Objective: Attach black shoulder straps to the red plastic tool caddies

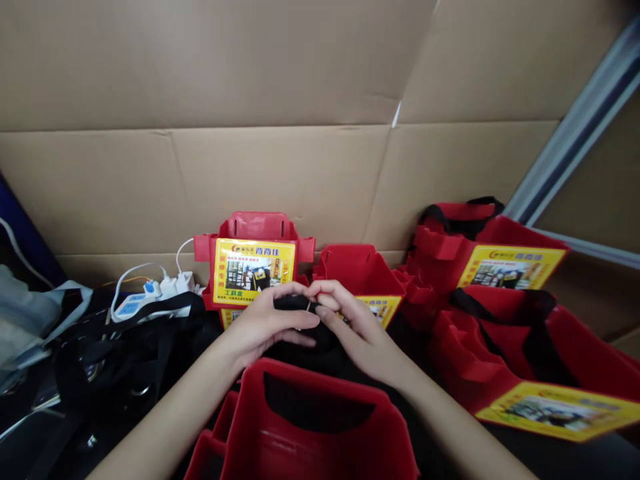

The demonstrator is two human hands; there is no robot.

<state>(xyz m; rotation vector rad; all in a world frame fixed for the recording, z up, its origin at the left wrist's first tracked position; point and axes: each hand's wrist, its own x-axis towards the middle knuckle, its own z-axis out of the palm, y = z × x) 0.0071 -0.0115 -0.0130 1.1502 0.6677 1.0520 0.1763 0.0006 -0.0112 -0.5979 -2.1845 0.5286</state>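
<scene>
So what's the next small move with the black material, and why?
Probably ease the black material straighter between both hands: it looks bunched, the left hand curls around it, and the right hand closes at its edge, hiding detail there.

Dark surface [565,460]: red boxes [595,350], black straps [75,380].

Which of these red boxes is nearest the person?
The red box at bottom centre, on the near side of the left hand and right hand. The boxes beyond them and the boxes at right stand farther off.
</scene>
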